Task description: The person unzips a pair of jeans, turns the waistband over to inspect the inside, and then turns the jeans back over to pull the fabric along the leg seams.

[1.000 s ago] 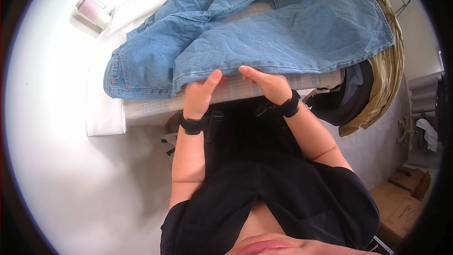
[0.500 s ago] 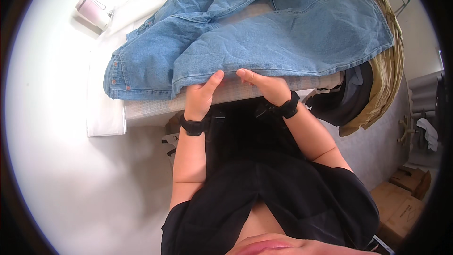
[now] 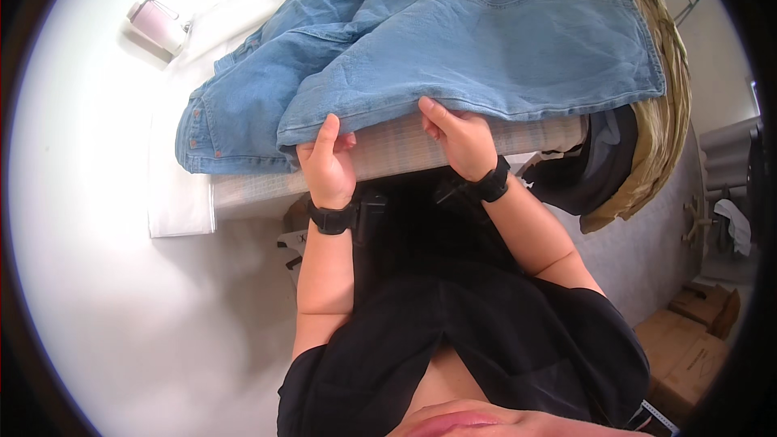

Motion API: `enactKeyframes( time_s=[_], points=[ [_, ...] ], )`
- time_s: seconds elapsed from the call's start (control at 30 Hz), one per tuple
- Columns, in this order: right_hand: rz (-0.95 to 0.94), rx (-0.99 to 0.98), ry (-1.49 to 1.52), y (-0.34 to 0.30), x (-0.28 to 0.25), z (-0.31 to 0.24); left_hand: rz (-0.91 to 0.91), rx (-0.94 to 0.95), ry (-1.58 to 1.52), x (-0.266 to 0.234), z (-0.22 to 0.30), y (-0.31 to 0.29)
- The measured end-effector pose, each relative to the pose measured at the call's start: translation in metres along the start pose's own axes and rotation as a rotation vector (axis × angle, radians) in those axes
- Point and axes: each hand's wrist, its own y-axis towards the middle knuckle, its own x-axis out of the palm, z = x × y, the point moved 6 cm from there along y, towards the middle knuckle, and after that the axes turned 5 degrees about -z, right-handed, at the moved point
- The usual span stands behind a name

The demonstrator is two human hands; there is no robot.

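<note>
A pair of light blue jeans (image 3: 469,57) lies spread over the front of the padded surface, one wide leg laid across to the right. My left hand (image 3: 328,174) grips the near edge of that leg close to its left end, with the thumb up against the denim and some fingers tucked under. Further right, my right hand (image 3: 465,146) pinches the same seamed edge, thumb on top and fingers curled below. The edge rises slightly between the two hands. The waistband with its copper rivets rests at the left.
A checked cloth (image 3: 388,146) covers the surface beneath the jeans. A pinkish-white bottle (image 3: 156,26) stands at the far left. Olive fabric (image 3: 639,170) and dark clothes (image 3: 603,154) hang over the right side. Cardboard boxes (image 3: 680,348) sit on the floor at lower right.
My left hand has slid left along the edge, and my right hand has moved slightly up, so they are wider apart. The jeans leg has shifted a little left.
</note>
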Motion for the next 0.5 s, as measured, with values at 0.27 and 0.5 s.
enactKeyframes(
  time_s=[0.27,0.5],
  points=[
    [-0.019,-0.037,0.03,0.003,-0.007,0.005,-0.011,-0.052,0.098,0.009,-0.002,-0.002],
    [-0.07,-0.012,0.075,0.002,0.0,0.001,-0.102,-0.07,0.143,0.009,-0.004,-0.004]
  ],
)
